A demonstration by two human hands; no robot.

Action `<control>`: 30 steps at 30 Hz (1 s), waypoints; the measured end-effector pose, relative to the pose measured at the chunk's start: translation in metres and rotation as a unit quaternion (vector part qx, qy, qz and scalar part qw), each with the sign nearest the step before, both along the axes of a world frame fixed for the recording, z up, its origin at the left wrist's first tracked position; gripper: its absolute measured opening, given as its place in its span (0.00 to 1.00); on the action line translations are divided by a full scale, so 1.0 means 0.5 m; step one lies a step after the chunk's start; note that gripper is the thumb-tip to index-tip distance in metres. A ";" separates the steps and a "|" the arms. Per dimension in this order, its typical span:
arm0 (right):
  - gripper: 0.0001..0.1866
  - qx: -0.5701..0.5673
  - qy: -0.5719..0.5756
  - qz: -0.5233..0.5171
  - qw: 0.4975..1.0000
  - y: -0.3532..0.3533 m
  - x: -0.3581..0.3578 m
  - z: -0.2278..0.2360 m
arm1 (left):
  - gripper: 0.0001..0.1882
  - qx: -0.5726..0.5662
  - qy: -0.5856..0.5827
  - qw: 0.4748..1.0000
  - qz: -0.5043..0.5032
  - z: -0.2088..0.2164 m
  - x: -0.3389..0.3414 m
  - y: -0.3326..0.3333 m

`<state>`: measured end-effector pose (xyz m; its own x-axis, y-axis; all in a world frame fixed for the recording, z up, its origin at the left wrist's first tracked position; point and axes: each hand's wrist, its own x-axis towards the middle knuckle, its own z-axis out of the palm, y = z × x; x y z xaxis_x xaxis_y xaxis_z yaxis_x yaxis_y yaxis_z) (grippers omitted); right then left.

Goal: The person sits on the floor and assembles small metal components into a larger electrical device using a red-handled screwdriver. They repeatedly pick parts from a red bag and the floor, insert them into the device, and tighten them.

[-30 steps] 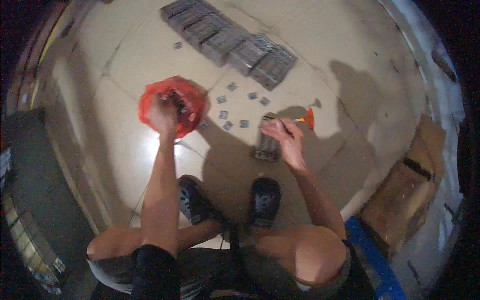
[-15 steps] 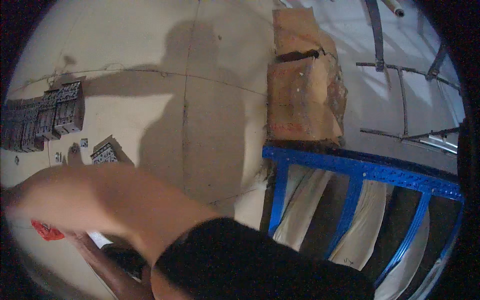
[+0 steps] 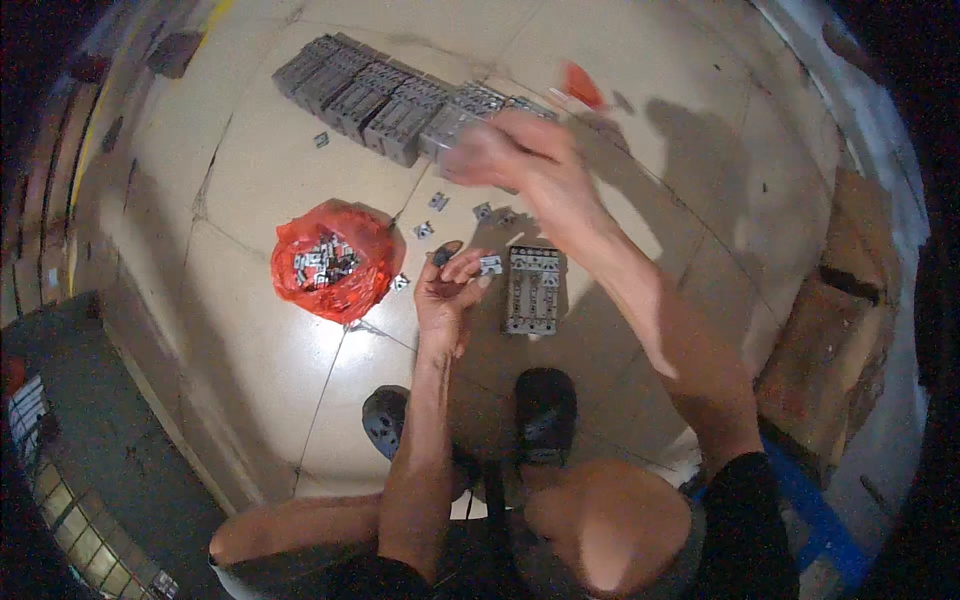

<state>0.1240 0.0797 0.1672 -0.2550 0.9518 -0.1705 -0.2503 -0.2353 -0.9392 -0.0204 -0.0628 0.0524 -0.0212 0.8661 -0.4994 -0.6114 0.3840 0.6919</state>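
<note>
My left hand [image 3: 450, 295] is palm up over the floor, its fingers closed on a small silver metal clip [image 3: 490, 265]. Just right of it a grey rectangular block [image 3: 533, 290] with slots and holes lies on the tiles. My right hand [image 3: 515, 150] reaches far over the near end of a row of similar grey blocks [image 3: 370, 98]; motion smears its fingers, so I cannot make out any hold. A blurred red object [image 3: 583, 85] shows just beyond it. Left of my left hand, a red plastic bag [image 3: 290, 250] stands open with many small metal pieces inside.
Loose clips [image 3: 424, 230] lie scattered between bag and blocks. My shoes [image 3: 545, 410] are close to the single block. At the right is a brown cardboard box [image 3: 820, 330] beside a blue frame [image 3: 815, 520]. A dark grey surface [image 3: 130, 420] runs along the left.
The view has swung round from the cardboard and blue frame to the floor before me. Both hands, the bag and the blocks now show plainly; earlier a forearm crossed the lower left.
</note>
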 end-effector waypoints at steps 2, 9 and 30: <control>0.14 -0.060 -0.039 -0.045 0.996 -0.061 0.069 -0.036 | 0.33 0.035 -0.002 0.999 -0.001 -0.006 0.000 -0.001; 0.14 -0.133 -0.020 -0.138 0.981 -0.213 0.149 -0.136 | 0.31 0.040 0.016 0.999 -0.016 -0.023 0.007 0.005; 0.14 -0.156 -0.022 -0.120 0.980 -0.266 0.132 -0.212 | 0.25 -0.003 0.020 1.000 0.007 -0.052 0.011 -0.017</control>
